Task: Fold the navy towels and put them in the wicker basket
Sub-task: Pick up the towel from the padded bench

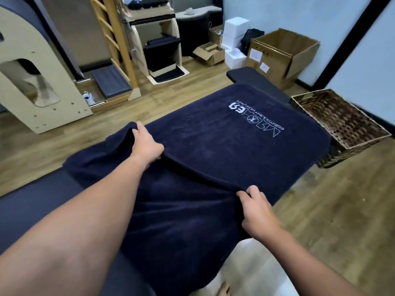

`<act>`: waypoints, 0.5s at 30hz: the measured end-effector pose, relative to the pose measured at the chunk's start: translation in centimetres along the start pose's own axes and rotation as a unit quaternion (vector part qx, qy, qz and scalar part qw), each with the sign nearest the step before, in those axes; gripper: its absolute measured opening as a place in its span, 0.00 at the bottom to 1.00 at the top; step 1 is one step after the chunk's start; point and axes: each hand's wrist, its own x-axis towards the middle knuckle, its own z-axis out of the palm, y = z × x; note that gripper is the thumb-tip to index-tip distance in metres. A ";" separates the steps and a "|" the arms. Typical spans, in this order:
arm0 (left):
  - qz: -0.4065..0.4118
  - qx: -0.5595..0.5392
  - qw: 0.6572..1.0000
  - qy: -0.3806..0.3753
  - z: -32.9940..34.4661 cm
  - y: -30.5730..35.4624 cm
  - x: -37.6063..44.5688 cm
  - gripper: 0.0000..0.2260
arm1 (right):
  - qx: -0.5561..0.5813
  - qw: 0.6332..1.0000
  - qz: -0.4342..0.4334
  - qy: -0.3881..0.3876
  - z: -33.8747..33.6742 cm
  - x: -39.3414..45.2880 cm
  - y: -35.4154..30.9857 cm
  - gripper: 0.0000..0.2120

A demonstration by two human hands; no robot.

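Note:
A navy towel [213, 146] with a white printed logo lies spread over a dark padded bench [32, 206]. Its near part is lifted into a raised fold running between my hands. My left hand [146, 144] grips the fold at the towel's left side. My right hand [256, 212] pinches the same fold lower down, near the bench's right edge. The wicker basket [342, 124] sits empty at the bench's far right corner, tilted off its edge.
The bench's headrest [245, 74] sticks out beyond the towel. Cardboard boxes [282, 54] and white boxes [234, 33] stand by the far wall. Wooden exercise equipment [32, 67] and a ladder frame [115, 39] line the left. Wood floor [342, 210] surrounds the bench.

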 end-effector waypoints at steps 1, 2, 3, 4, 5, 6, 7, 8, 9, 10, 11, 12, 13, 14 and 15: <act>0.004 0.000 1.000 0.002 1.3 1.1 0.1 0.49 | -0.027 1.000 0.005 0.002 -0.5 0.7 1.5 0.30; 0.007 0.001 1.000 0.004 2.5 2.2 0.2 0.49 | -0.048 0.999 0.010 0.007 -1.1 1.3 2.9 0.31; 0.012 0.002 1.000 0.004 3.6 3.3 0.4 0.49 | -0.059 0.998 0.017 0.011 -1.6 1.9 4.4 0.32; 0.016 0.001 1.000 0.003 4.5 4.0 0.6 0.50 | -0.060 0.998 0.020 0.012 -1.9 2.5 5.5 0.34; 0.021 -0.001 1.000 0.000 5.4 4.8 0.9 0.50 | -0.054 0.998 0.024 0.013 -2.4 3.2 6.8 0.34; 0.029 0.000 1.000 -0.002 6.3 5.5 1.3 0.49 | -0.045 0.998 0.029 0.017 -2.8 3.9 8.1 0.34; 0.037 0.002 0.999 -0.002 7.3 6.1 1.8 0.49 | -0.039 0.998 0.035 0.025 -3.2 4.7 9.3 0.34; 0.044 0.004 0.999 -0.004 8.3 6.7 2.4 0.48 | -0.037 0.998 0.040 0.032 -3.6 5.4 10.3 0.34; 0.047 0.007 0.999 -0.008 9.1 7.2 3.0 0.49 | -0.036 0.998 0.041 0.037 -3.9 6.1 11.2 0.34; 0.048 0.009 0.999 -0.012 10.2 7.8 3.7 0.50 | -0.036 0.998 0.040 0.040 -4.3 6.8 12.1 0.34; 0.047 0.010 0.999 -0.016 11.2 8.5 4.2 0.51 | -0.039 0.998 0.038 0.039 -4.6 7.5 12.9 0.34; 0.045 0.010 0.999 -0.018 12.3 9.2 5.0 0.51 | -0.044 0.998 0.035 0.038 -5.0 8.3 13.8 0.35; 0.042 0.011 0.999 -0.021 13.4 10.0 5.8 0.52 | -0.047 0.998 0.032 0.035 -5.4 9.2 14.7 0.35; 0.039 0.012 0.999 -0.024 14.3 10.7 6.5 0.52 | -0.051 0.998 0.028 0.033 -5.7 10.0 15.5 0.34; 0.039 0.012 0.999 -0.029 15.4 11.5 7.4 0.52 | -0.055 0.998 0.025 0.032 -6.0 11.0 16.4 0.34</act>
